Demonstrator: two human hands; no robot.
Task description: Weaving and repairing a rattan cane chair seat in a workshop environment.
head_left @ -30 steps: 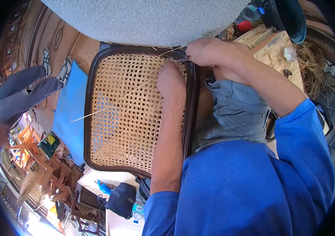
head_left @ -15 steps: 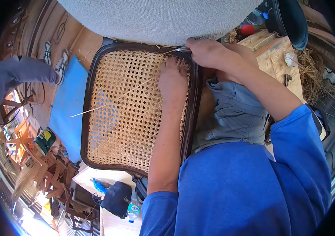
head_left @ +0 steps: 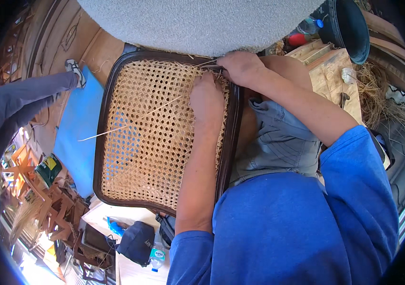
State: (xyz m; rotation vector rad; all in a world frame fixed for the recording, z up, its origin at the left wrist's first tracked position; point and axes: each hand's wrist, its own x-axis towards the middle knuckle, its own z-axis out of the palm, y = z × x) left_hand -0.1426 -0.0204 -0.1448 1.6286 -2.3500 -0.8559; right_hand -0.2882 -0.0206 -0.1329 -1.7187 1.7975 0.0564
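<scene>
1. Tan cane webbing [head_left: 157, 137] fills a dark frame [head_left: 234, 111] left of grey shorts [head_left: 283, 147].
2. Left hand [head_left: 206, 95] touches its far right corner; grip hidden.
3. Right hand [head_left: 243, 69] curls just beyond; cannot tell what's held.

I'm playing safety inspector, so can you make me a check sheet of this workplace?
Surface: pale board bearing a water bottle and dark cap-like item
Job's things: woven cane panel in a dark frame; loose strand crosses it diagonally
Clutter: brown wooden pieces, lower left; tangled straw-like fibres, right
Hands: left hand touches the panel; right hand is at the frame's upper right corner; grip details unclear
Cables: thin cord-like loop, upper left; kind unclear
Surroundings: another person's legs; blue sheet; dark bucket
</scene>
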